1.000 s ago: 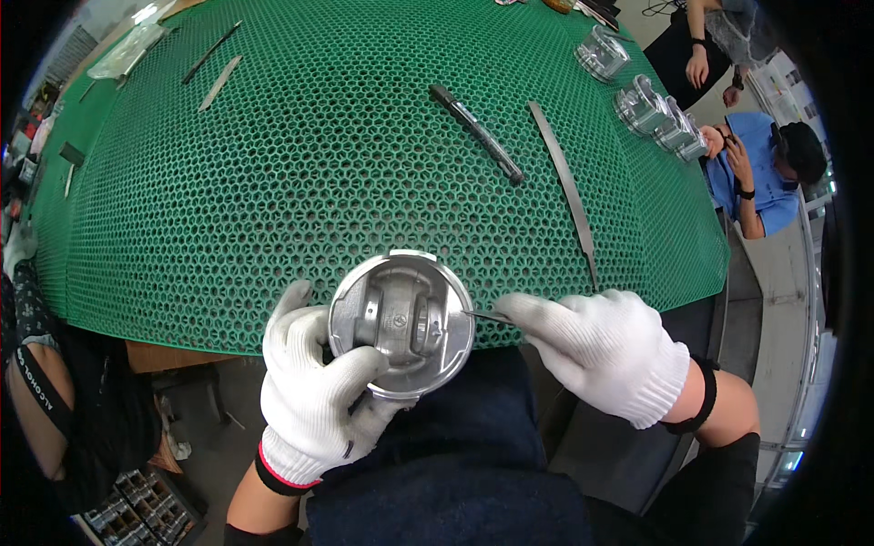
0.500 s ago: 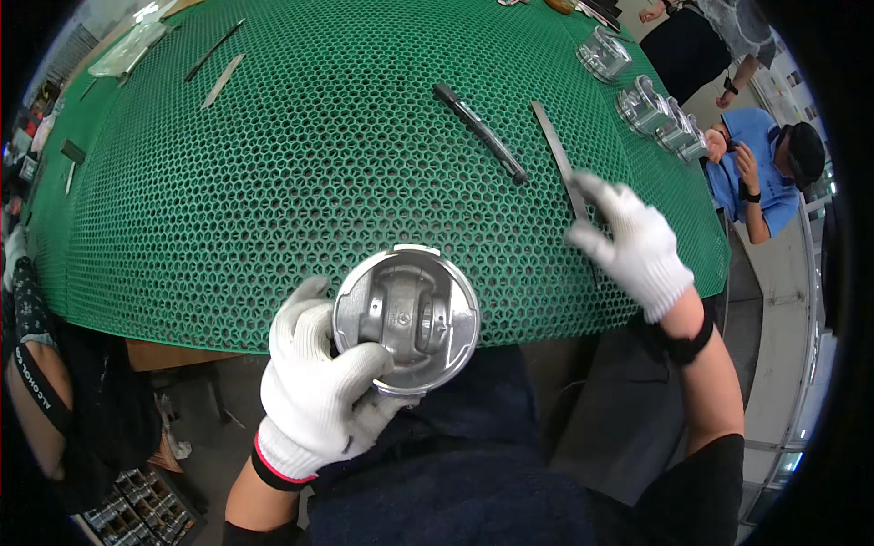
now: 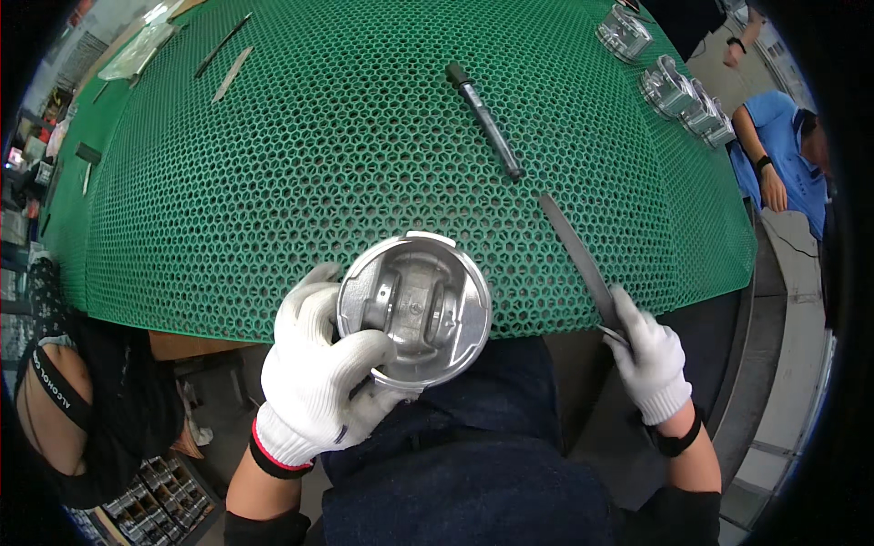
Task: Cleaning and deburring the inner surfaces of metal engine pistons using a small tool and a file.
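Note:
My left hand (image 3: 319, 378), in a white knit glove, grips a shiny metal piston (image 3: 419, 314) by its left side, the thumb over the rim. The piston's hollow underside faces up, showing the pin bosses inside. It is held at the near edge of the green mat. Off to the right, my gloved right hand (image 3: 651, 359) is closed round the near end of a long flat metal file (image 3: 583, 255). The file points away and to the left, its far end over the mat. My fingers partly hide its near end.
A dark marker-like stick (image 3: 489, 127) lies on the green honeycomb mat (image 3: 300, 182). Several pistons (image 3: 678, 91) stand at the far right, near a person in blue (image 3: 783, 155). A thin strip (image 3: 233, 73) and a dark rod (image 3: 223, 44) lie far left. Another person's arm (image 3: 55, 382) is at left.
My right hand has lifted the file off the mat and drawn it nearer, past the mat's edge. The piston stays in my left hand, slightly turned. The view has shifted a little.

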Demonstrator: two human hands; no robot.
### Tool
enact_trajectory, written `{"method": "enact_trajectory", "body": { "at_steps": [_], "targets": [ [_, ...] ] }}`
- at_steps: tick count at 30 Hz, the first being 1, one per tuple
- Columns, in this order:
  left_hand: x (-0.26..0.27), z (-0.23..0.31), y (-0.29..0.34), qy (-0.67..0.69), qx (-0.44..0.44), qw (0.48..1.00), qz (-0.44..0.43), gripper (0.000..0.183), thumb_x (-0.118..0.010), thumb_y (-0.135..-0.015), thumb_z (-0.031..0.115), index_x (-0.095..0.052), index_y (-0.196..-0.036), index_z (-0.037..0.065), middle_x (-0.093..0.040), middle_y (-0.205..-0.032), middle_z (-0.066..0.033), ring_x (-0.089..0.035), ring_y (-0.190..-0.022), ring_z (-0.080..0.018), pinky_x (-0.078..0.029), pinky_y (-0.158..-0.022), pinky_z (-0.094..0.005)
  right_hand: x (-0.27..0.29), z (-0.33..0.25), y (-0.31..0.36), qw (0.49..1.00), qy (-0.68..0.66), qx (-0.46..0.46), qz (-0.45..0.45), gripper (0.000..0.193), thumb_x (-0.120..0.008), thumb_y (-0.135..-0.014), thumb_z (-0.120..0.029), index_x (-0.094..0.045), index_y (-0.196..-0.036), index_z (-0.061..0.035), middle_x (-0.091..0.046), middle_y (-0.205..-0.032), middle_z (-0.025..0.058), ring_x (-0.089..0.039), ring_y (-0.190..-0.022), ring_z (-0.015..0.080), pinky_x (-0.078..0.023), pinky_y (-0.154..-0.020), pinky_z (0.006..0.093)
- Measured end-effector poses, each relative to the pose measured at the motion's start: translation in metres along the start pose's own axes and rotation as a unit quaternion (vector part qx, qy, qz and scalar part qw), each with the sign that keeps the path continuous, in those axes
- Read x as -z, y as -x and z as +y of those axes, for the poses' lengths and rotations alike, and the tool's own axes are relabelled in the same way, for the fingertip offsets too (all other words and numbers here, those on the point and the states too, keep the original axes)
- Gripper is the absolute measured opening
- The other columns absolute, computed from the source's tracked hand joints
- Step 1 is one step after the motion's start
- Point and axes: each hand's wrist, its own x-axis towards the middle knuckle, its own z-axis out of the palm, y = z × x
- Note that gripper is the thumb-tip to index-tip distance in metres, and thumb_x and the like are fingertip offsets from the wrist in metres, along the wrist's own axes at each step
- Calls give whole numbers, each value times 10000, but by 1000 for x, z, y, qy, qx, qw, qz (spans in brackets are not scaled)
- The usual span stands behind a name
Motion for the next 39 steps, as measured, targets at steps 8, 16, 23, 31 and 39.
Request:
{"method": "enact_trajectory", "body": {
  "at_steps": [8,16,23,31,39],
  "targets": [
    [-5,0,4,-17,33,999,29,309,-844,-590,297,-695,-811,141,-634,-1009,-125,-610,-1034,-364,-484,-1002,-566,61,-43,-78,946,-137,291,-42,656,-702,-842,-200,-471,-1451,-120,-528,-639,46,-582,-480,241,-468,-425,358],
    [-3,1,-4,-26,0,1000,4,289,-826,-583,278,-689,-803,151,-623,-983,-99,-607,-1007,-361,-496,-983,-557,61,-38,-38,948,-112,272,-118,605,-754,-805,-256,-589,-1372,-123,-424,-571,-9,-508,-424,152,-460,-421,308],
    [15,5,0,-61,2,997,-56,443,-817,-626,379,-748,-1012,175,-612,-950,-91,-610,-974,-322,-502,-978,-540,51,-2,-40,947,-310,77,-18,632,-773,-778,-26,-553,-1370,-32,-659,-1262,196,-707,-1054,283,-576,-867,356],
    [21,7,-12,-179,-29,983,-1,778,-683,-731,739,-668,-1219,134,-397,-1489,-256,-333,-1406,-501,-265,-1149,-627,68,0,-69,984,-174,28,34,535,-612,-901,-54,-506,-1423,-102,-682,-1018,138,-689,-871,313,-553,-794,405],
    [-4,-9,-8,70,6,997,40,533,-926,-552,228,-692,-1018,119,-620,-1038,-161,-622,-1001,-345,-417,-1073,-569,80,-42,-80,965,-197,157,-78,371,-615,-914,-119,-633,-1274,-209,-705,-823,75,-711,-721,258,-586,-662,351]
  ]
}}
